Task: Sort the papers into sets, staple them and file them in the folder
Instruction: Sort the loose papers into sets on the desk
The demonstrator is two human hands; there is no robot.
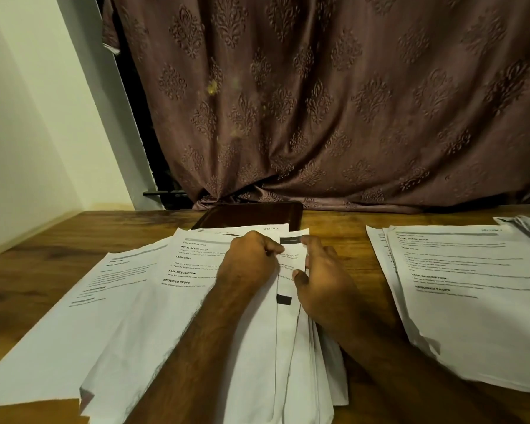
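Papers [153, 316], fanned stack, near edge of wooden bench [37, 270]; headings legible: "INITIAL SCENE SETUP", "TASK GOAL", "TASK DESCRIPTION", "REQUIRED PROPS". Left hand [251, 258], grip curled, pinching one sheet's edge; right hand [322, 283], fingers bent round the same narrow sheet [288, 270]. Second stack [471, 301], toward right edge, same headings. Dark folder [251, 215], far edge, below patterned curtain [318, 102].
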